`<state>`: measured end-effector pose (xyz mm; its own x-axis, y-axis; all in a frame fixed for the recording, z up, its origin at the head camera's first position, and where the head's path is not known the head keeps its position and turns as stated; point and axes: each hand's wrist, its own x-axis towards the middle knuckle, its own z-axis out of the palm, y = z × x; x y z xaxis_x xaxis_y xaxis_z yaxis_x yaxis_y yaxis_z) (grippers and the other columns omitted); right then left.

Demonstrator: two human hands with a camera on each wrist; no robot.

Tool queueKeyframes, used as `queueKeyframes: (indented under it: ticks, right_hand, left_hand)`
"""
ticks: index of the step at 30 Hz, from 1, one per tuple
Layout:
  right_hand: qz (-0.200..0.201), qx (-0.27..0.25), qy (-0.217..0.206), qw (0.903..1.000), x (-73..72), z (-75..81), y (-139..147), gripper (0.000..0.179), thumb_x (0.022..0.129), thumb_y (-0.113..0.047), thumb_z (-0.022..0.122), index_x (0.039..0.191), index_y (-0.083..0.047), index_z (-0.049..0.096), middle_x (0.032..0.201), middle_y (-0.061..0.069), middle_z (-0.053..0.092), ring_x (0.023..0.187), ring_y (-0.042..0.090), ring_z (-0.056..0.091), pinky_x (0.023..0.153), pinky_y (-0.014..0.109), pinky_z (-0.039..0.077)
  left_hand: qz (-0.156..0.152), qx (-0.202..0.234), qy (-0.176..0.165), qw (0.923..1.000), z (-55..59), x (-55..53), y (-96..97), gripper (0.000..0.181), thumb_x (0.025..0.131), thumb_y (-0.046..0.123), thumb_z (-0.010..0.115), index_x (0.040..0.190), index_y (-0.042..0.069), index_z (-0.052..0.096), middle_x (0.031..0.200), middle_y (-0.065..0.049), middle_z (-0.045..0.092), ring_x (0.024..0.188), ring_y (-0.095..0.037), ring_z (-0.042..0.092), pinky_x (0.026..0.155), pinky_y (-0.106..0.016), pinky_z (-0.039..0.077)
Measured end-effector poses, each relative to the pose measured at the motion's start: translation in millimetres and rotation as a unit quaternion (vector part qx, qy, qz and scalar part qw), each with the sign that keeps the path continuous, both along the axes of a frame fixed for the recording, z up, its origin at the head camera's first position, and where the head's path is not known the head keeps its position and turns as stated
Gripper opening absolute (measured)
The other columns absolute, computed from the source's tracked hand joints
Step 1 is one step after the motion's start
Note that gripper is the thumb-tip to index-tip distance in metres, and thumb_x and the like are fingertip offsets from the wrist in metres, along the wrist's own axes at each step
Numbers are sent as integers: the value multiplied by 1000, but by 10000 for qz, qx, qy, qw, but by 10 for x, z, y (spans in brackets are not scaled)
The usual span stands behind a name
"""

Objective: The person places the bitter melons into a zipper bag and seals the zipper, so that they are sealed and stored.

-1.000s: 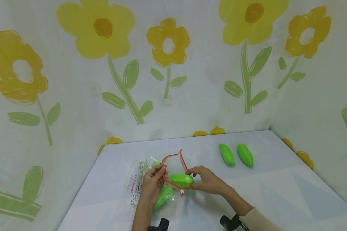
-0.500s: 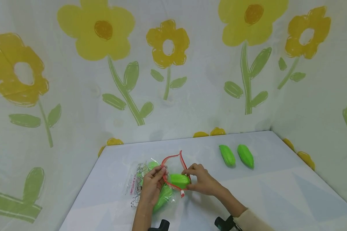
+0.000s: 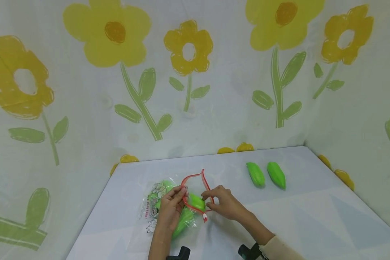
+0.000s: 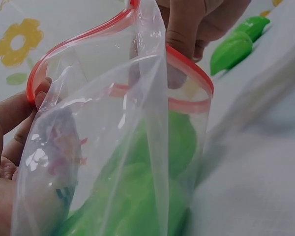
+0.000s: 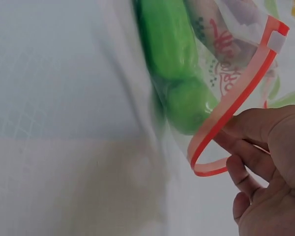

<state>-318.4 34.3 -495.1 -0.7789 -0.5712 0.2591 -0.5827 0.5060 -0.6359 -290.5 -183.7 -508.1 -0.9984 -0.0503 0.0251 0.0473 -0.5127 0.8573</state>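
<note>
A clear zip bag with a red-edged mouth and printed cartoon figures (image 3: 151, 211) lies at the table's left. My left hand (image 3: 170, 209) pinches the red rim (image 4: 31, 88) between thumb and fingers, and the mouth gapes wide. Inside are several bright green, oblong, ridged toy vegetables, one of them (image 3: 196, 202) just within the mouth and another (image 3: 183, 222) below it. My right hand (image 3: 225, 204) reaches into the mouth with thumb and fingers bent. In the left wrist view its fingertips (image 4: 177, 76) stay a little above the nearest green toy (image 4: 179, 142).
Two more green toys, one (image 3: 255, 174) beside the other (image 3: 276, 175), lie at the back right of the pale table (image 3: 299, 224). A flower-printed cloth (image 3: 227, 108) stands up behind the table and along its sides.
The green toy at the mouth has slid leftward into the bag, and my right hand has followed it left. Its fingers have come off the toy. My left hand keeps its place on the rim.
</note>
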Motion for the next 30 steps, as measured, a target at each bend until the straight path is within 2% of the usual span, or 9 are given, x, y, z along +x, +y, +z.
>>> queueKeyframes:
  ticks: [7,10,17,22,26,30]
  right_hand:
    - [-6,-187,-406,9990,39,16,-56,30,93,-4,69,119,-18,73,114,0,68,99,20,49,78,38,36]
    - [-57,-190,-423,9989,47,26,-45,30,93,-5,69,120,-18,72,114,2,66,99,21,49,77,38,40]
    - [-341,-501,65,9981,32,65,103,26,92,-6,71,116,-14,71,108,-4,70,102,20,55,90,53,42]
    - [-888,-473,345,9943,-34,96,287,25,90,-7,74,113,-15,71,108,-7,70,102,18,56,88,50,47]
    - [-1416,-294,827,9860,-131,67,508,25,87,-9,77,111,-15,72,103,-6,69,99,18,57,87,43,45]
    - [-1956,5,1277,9723,-240,32,739,27,86,-10,79,111,-8,71,101,2,70,99,24,58,83,45,41]
  left_hand:
    - [-25,53,32,10000,1,1,-13,20,94,12,71,108,-2,67,90,-8,66,77,-13,63,71,-21,54]
    - [-63,68,41,9999,-5,-3,-8,21,93,12,72,108,-2,67,91,-8,67,78,-13,64,71,-22,55]
    - [-41,80,-12,10000,-14,1,-10,28,92,14,74,111,-4,66,94,-9,66,79,-14,64,72,-23,55]
    - [-42,50,-5,10000,-4,-2,-24,31,92,15,74,113,-5,65,95,-9,66,80,-14,64,74,-23,56]
    - [-62,101,-14,9999,0,-1,-24,27,92,14,73,111,-4,66,94,-10,67,80,-14,64,73,-23,55]
    - [-86,116,-39,9999,6,2,-21,23,93,13,73,109,-2,67,94,-9,67,80,-14,65,73,-23,55]
